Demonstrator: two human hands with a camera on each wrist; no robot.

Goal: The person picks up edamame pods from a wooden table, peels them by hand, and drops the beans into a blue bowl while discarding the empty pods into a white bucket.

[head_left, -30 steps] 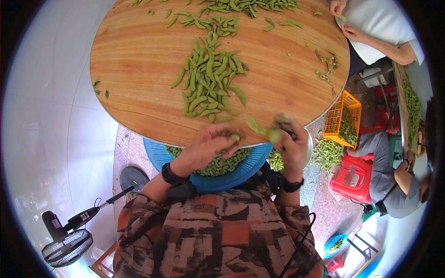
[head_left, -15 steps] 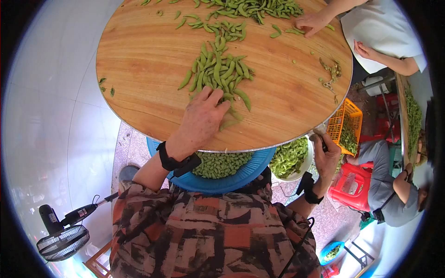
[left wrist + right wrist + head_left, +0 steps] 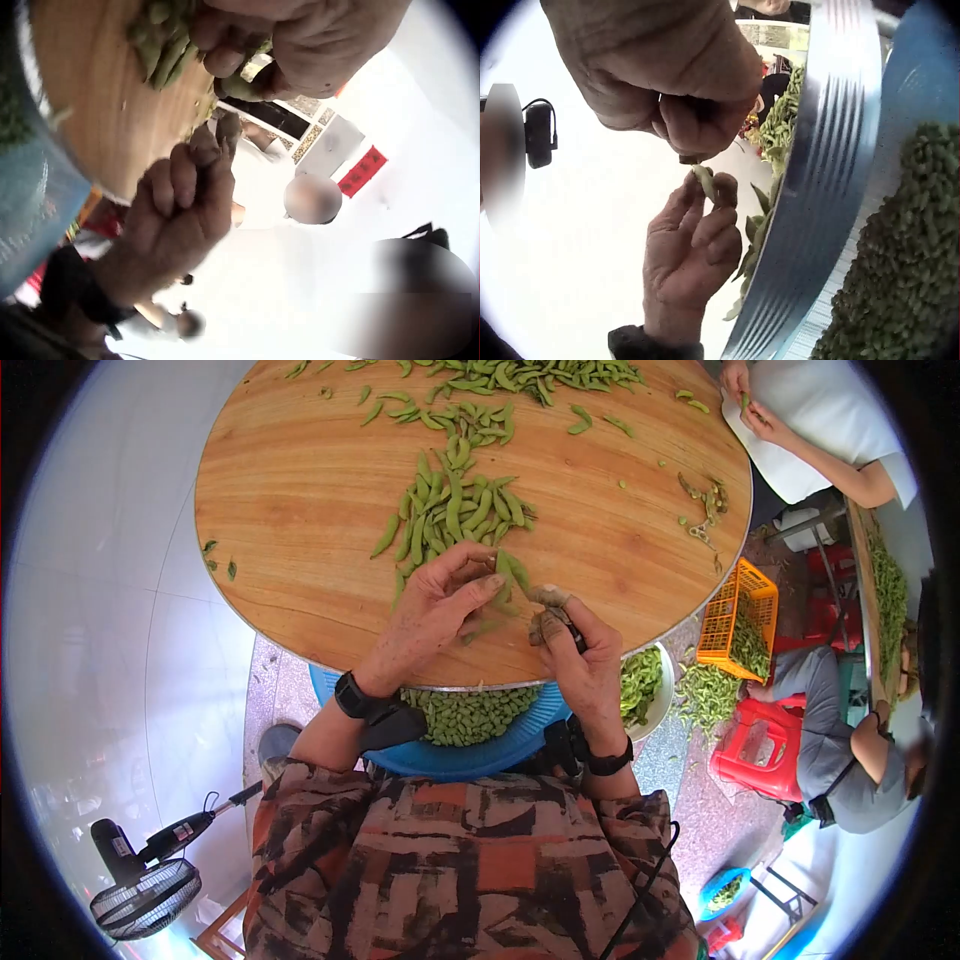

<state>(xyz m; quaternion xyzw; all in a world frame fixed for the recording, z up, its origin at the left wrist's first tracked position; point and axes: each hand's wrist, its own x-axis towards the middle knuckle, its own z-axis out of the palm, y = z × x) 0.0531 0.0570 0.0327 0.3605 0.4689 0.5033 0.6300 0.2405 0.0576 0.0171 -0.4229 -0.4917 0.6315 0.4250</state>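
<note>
My left hand pinches a green pod over the front part of the wooden table. My right hand is close on its right, fingers curled round a small dark object that I cannot identify. In the right wrist view the pod stands between the left thumb and fingers, its top end near the right fingertips. A heap of pods lies just beyond my hands. Shelled beans fill a blue basin below the table edge.
A white bowl of green pods is right of the basin. Farther right are a yellow crate, a red stool and a seated person in grey. Someone in white handles a pod at the upper right. A fan stands lower left.
My left hand has lifted off the pod heap with a pod. My right hand has come inward from the table's right edge to beside it. The other person's hands have drawn back together.
</note>
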